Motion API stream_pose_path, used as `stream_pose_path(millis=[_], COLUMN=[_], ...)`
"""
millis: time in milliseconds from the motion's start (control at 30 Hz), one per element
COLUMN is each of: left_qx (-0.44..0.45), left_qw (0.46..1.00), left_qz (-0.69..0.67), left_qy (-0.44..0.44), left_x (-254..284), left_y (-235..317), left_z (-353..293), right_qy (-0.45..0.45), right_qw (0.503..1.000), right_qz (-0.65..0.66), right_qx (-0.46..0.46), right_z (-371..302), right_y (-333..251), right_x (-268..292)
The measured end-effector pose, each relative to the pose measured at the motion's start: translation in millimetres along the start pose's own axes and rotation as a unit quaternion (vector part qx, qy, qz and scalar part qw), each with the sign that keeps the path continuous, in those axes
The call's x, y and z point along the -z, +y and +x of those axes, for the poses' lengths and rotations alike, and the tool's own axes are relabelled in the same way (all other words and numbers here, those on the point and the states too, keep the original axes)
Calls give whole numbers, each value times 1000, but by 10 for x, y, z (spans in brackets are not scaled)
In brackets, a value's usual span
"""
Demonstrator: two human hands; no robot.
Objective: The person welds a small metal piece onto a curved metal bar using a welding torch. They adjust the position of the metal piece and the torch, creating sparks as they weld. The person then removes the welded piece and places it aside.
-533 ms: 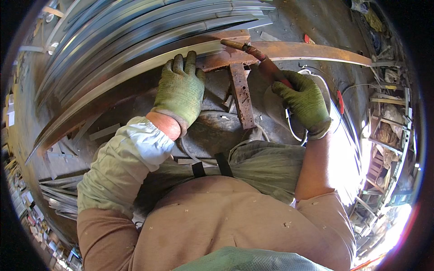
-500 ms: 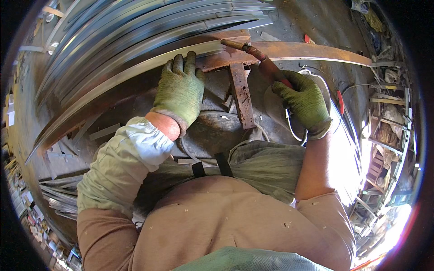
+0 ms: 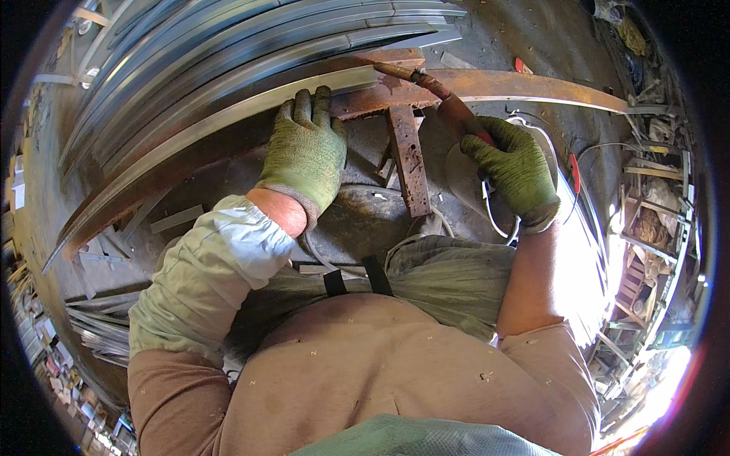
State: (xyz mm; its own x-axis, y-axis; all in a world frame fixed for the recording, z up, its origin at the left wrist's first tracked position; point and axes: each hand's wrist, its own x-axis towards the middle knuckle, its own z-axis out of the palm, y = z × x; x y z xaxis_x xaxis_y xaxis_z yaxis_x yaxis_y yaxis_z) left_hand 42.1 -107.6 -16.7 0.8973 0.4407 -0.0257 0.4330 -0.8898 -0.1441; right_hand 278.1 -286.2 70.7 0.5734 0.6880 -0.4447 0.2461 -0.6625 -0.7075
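Gripping torch (image 3: 453,112), right hand (image 3: 513,163) | left hand (image 3: 304,156) unclenched, fingers resting on metal strip (image 3: 243,118) | strip running left-right beyond rusty beam's (image 3: 532,85) near edge; right end ahead-right of left hand (nearer), beside torch tip, contact unclear

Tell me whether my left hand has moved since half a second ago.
No, not noticeably: your left hand keeps the same gap from the rusty crosspiece, still resting on the pale metal strip.
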Motion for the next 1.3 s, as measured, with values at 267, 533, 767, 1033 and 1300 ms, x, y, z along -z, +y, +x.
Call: stream_pose_path(millis=[267, 533, 767, 1033, 1300], left_qx=[-5, -1, 1, 2, 8], left_qw=[998, 997, 997, 998, 999], left_qz=[3, 7, 8, -7, -3], left_qy=[-61, -70, -74, -57, -44], left_x=[57, 64, 81, 63, 43], left_y=[0, 8, 13, 10, 23], left_z=[30, 13, 24, 22, 16], right_qy=[37, 25, -18, -53, -48], right_qw=[998, 995, 993, 997, 999], right_qz=[6, 96, 114, 25, -22], right_qx=[50, 4, 35, 40, 2], right_z=[-48, -100, -69, -54, -95], right_y=[-20, -82, 72, -22, -113], right_x=[5, -10, 86, 84, 79])
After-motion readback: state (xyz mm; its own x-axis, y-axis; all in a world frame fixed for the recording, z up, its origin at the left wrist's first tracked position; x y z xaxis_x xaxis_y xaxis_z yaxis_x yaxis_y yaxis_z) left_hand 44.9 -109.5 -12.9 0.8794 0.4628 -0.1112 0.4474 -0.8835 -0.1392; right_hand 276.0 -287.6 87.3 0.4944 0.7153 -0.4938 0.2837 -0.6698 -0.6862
